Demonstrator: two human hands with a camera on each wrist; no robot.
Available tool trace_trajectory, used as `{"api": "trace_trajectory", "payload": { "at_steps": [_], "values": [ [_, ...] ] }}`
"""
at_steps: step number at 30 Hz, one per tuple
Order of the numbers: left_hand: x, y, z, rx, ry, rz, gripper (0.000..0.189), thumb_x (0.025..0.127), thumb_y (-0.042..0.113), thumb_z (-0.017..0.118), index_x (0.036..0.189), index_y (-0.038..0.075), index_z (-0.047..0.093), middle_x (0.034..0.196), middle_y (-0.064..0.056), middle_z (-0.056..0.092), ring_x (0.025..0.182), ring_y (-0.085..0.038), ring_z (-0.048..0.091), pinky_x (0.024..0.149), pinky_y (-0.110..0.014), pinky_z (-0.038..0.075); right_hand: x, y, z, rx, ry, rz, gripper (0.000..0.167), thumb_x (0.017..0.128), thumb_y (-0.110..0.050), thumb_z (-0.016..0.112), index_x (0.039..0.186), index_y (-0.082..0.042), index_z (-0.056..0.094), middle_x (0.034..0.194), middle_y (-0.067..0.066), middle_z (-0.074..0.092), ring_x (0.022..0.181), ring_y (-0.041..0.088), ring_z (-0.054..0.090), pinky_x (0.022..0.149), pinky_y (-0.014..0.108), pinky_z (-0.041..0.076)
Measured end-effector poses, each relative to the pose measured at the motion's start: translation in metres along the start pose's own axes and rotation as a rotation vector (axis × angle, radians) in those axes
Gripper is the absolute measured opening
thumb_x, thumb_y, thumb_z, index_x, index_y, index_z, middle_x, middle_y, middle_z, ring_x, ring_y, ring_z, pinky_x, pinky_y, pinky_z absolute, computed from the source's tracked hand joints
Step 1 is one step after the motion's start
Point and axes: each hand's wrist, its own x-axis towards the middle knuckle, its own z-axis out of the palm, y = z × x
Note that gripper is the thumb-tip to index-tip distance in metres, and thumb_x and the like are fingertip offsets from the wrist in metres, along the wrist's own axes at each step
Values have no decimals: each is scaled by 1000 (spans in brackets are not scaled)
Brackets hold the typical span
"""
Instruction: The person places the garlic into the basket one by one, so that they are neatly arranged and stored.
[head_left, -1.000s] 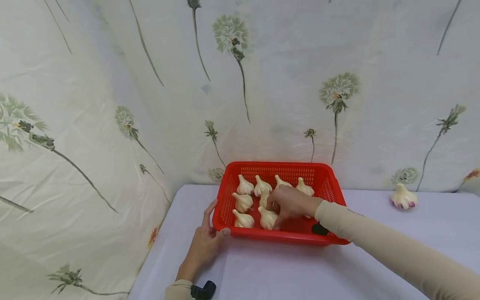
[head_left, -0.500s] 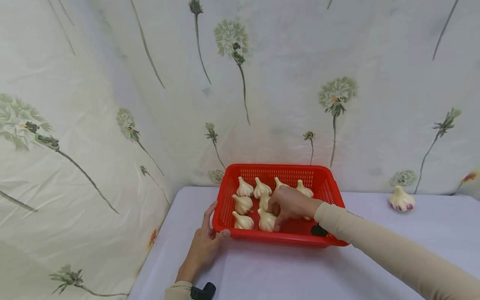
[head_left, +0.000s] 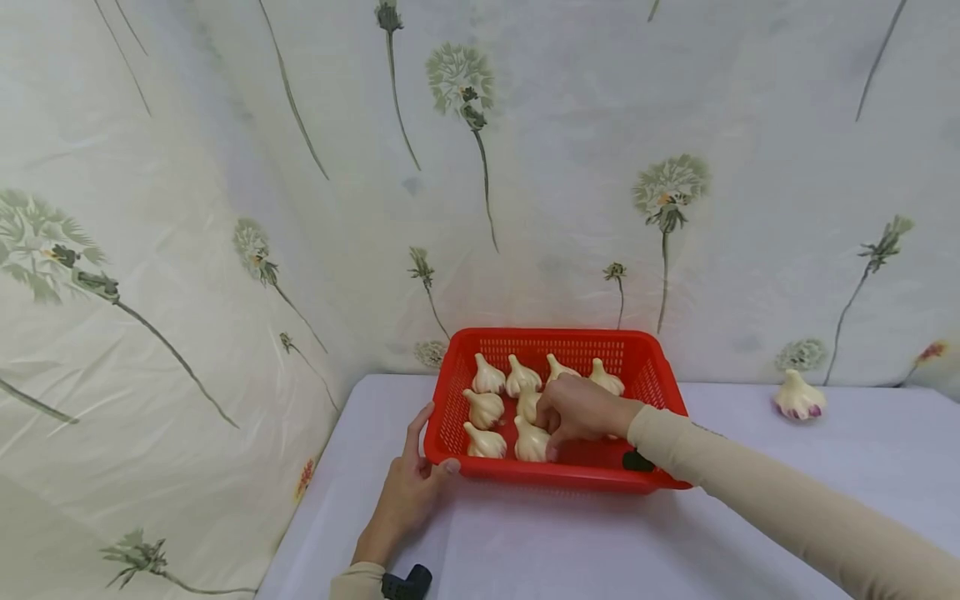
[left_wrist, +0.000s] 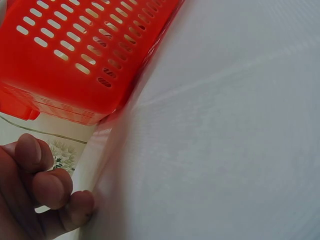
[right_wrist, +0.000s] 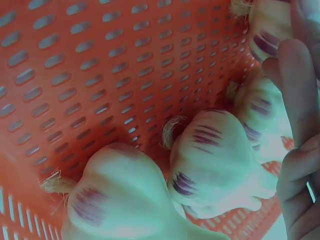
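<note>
A red plastic basket (head_left: pixel 592 479) with slotted walls stands on the table and holds several garlic bulbs (head_left: pixel 483 408). My right hand (head_left: pixel 585 408) reaches down into it, thumb and fingers bent at the right side of a garlic bulb in the front row (head_left: pixel 531 439). In the right wrist view, fingers (right_wrist: pixel 300 95) of that hand lie beside pale bulbs (right_wrist: pixel 215 155) with purple streaks. My left hand (head_left: pixel 411 487) holds the basket's front left corner, thumb at the front rim and index finger along the left side. Its other fingers (left_wrist: pixel 52 187) curl below the basket wall.
A single garlic bulb (head_left: pixel 800 396) with purple marks sits on the white-covered table (head_left: pixel 750 517) at the back right. Close behind the basket hangs a pale curtain (head_left: pixel 555 167) printed with dandelions; more of it runs along the left side.
The head view has shifted slightly. Both hands keep their places, the left at the basket corner and the right at the front garlic bulb.
</note>
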Motion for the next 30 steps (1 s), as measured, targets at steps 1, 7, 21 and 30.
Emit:
{"api": "trace_trajectory", "payload": {
  "at_steps": [1, 7, 21, 30],
  "values": [
    [0, 0, 0, 1, 1, 0, 84, 95, 48, 73, 162, 52, 24, 55, 12, 49, 51, -1, 36, 49, -23, 32, -1, 0, -1, 2, -1, -2, 28, 69, -35, 99, 86, -21, 81, 77, -11, 77, 70, -2, 68, 68, 22, 58],
    [0, 1, 1, -2, 1, 0, 83, 95, 47, 73, 162, 52, 24, 55, 11, 51, 50, -1, 36, 49, -23, 32, -2, 1, -1, 10, -2, -14, 21, 74, -30, 97, 87, -21, 83, 79, -10, 78, 71, -3, 70, 69, 21, 59],
    [0, 1, 1, -18, 2, 6, 84, 95, 46, 74, 163, 50, 24, 54, 11, 52, 50, -1, 37, 48, -23, 32, -16, -2, -18, 9, 8, 50, 29, 80, -24, 94, 105, -13, 85, 90, -3, 81, 76, 0, 72, 73, 24, 60],
    [0, -1, 1, -27, 2, 22, 86, 95, 42, 76, 164, 49, 24, 53, 12, 53, 50, 0, 37, 49, -22, 31, -51, 10, -58, -92, 124, 61, 26, 82, -30, 93, 101, -14, 84, 85, -10, 78, 72, 0, 69, 68, 25, 59]
  ]
}}
